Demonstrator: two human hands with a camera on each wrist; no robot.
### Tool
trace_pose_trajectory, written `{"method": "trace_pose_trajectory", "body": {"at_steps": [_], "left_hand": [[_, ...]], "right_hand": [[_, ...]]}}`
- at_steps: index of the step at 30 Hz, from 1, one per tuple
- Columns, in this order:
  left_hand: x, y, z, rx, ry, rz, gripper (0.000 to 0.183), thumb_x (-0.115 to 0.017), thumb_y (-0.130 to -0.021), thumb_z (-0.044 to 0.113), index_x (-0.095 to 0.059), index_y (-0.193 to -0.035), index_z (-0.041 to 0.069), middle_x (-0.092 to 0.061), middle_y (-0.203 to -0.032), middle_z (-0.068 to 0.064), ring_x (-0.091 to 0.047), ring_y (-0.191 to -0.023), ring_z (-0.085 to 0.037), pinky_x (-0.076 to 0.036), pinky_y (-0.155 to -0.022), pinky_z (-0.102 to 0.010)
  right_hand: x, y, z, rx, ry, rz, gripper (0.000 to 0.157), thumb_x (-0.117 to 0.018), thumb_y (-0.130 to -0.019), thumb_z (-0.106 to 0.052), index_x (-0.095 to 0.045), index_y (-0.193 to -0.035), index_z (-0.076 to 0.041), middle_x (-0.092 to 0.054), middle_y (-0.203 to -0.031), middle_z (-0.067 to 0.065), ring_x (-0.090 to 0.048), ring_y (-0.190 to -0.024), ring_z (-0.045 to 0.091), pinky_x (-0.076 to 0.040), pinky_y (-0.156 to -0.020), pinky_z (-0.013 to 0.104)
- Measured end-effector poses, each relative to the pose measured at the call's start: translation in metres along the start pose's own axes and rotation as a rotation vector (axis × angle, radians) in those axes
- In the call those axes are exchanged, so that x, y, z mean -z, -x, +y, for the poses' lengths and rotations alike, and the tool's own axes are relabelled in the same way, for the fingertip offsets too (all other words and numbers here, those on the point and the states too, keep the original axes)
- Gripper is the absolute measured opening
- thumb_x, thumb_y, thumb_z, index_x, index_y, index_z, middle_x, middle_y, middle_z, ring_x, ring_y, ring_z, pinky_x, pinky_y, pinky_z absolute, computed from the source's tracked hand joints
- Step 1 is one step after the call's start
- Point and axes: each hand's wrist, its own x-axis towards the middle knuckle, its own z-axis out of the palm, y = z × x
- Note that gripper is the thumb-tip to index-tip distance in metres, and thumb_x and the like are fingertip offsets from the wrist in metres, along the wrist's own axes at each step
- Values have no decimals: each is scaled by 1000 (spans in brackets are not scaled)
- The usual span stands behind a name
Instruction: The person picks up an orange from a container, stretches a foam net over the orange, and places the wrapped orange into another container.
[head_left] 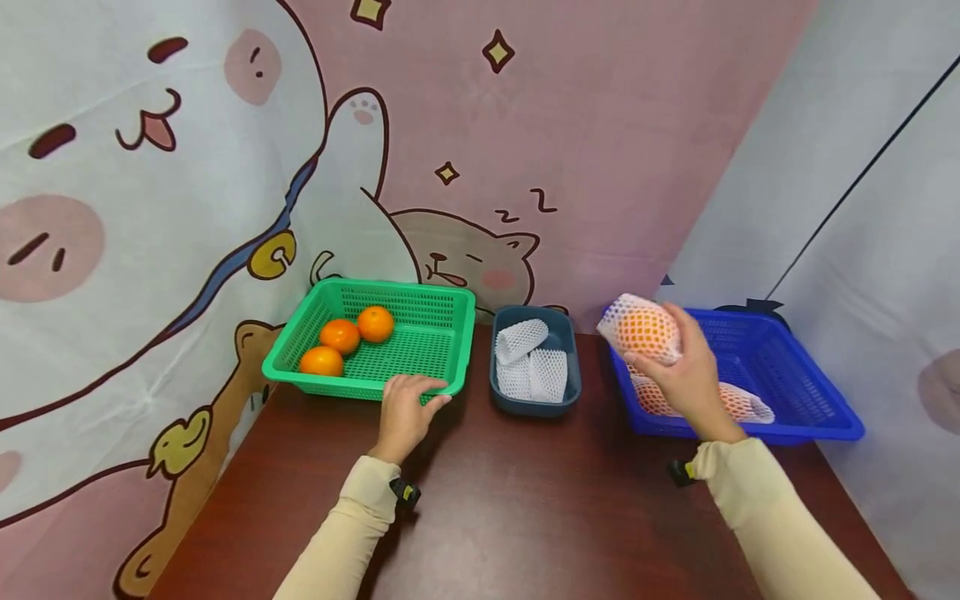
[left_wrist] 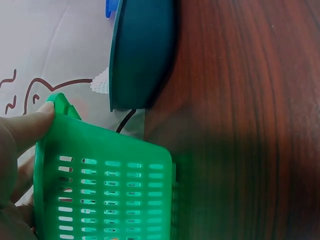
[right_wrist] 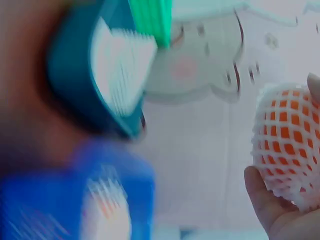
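Observation:
My left hand (head_left: 407, 412) is at the front right corner of a green basket (head_left: 459, 333), thumb (left_wrist: 37, 120) against its rim and fingers curled over the inner side. Three oranges (head_left: 341, 336) lie along the basket's left. My right hand (head_left: 693, 379) holds an orange in a white foam net (head_left: 643, 331) above the near left part of a blue basket (head_left: 813, 379). Beneath that hand, more netted oranges (head_left: 738, 403) show in the blue basket, partly hidden. The right wrist view shows thumb and fingertips around the netted orange (right_wrist: 285, 145).
Between the baskets stands a dark teal bin (head_left: 536, 408) with several white foam nets (head_left: 522, 340) in it. Everything sits on a dark red-brown wooden table (head_left: 525, 508). A cartoon-printed cloth (head_left: 585, 150) hangs close behind and at the sides.

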Motion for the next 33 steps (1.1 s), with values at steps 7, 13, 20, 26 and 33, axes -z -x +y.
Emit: {"method": "trace_pose_trajectory", "body": {"at_steps": [7,13,20,26,33], "left_hand": [[2,-5,0,17,3,-16,27,-84,-76,23,-78,-101,16,-72,-99,0,-62,-94,-24,-33,-98,-48],[2,-5,0,13,-2,-7,28,-85,-74,19,-78,-101,18,-72,-99,0,-61,-92,-23,-34,-97,-49],[0,1,1,12,3,-14,27,-85,-74,19,-78,-99,16,-72,-96,2,-60,-92,-22,-33,-97,-50],[-2,3,1,18,6,-21,27,-85,-74,19,-77,-100,16,-72,-96,2,-59,-91,-21,-33,-97,-47],[-2,1,0,34,11,-18,28,-86,-73,17,-78,-100,16,-72,-97,2,-59,-91,-22,-32,-98,-46]], "right_hand": [[54,-75,54,-161,160,28,90,-79,-82,-35,-29,-152,-8,-40,-143,24,-39,-124,41,-31,-100,57],[69,-90,128,-358,281,-89,100,-68,-86,-51,-14,-154,0,-25,-147,36,-28,-130,56,-26,-100,69],[61,-76,186,-554,427,-303,105,-69,-84,-50,-13,-147,13,-28,-136,46,-31,-121,63,-31,-96,69],[47,-66,212,-584,520,-512,107,-70,-79,-49,-16,-143,17,-26,-131,50,-31,-117,65,-33,-94,70],[38,-67,217,-595,506,-579,110,-69,-78,-52,-13,-144,16,-23,-134,49,-28,-120,65,-32,-95,70]]}}
